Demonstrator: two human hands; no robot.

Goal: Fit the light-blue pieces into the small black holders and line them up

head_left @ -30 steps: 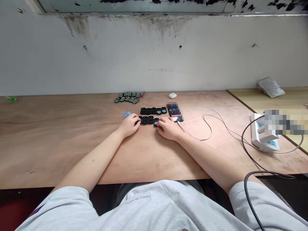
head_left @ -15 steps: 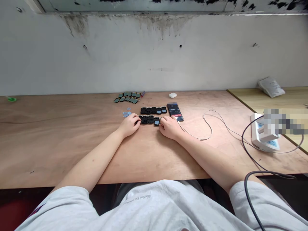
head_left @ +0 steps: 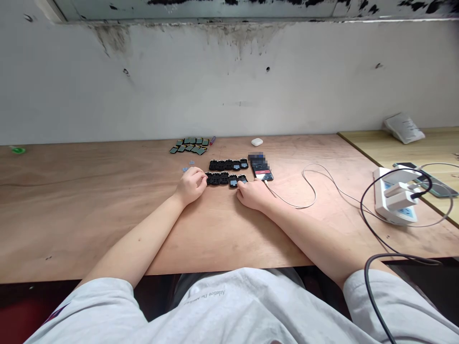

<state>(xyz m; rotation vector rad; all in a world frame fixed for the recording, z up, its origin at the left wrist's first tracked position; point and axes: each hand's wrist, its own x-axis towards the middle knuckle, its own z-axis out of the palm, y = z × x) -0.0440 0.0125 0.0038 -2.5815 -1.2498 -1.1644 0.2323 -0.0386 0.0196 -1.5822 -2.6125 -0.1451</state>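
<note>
- Left hand (head_left: 191,184) rests on the table (head_left: 201,239) with thumb and fingers bent near each other at the left end of the near row; whether they pinch anything, I cannot tell.
- Right hand (head_left: 253,193) has its fingertips at the near edge of the last case on the right in that row; I cannot tell whether they grip it or only touch it.
- Near row (head_left: 224,178): black cases side by side, lying open side up, between the hands. Its two right-hand cases each hold a blue-grey pad (head_left: 233,183); the others show bare black insides.
- Far row (head_left: 228,165): five more such cases just behind, the two on the right also with pads in them.
- Loose blue pieces (head_left: 185,169) lie beside the left hand, which partly hides them.
- Green plates (head_left: 192,141) lie in two rows farther back, with a screwdriver (head_left: 213,140) just beside.
- Small white box (head_left: 257,142) near the wall: contents hidden.
- Phone (head_left: 261,171) lies beyond the right hand, cable attached.
- Power strip (head_left: 380,196), far right, has plugs in its sockets.
- White bag (head_left: 404,128): contents hidden.
</note>
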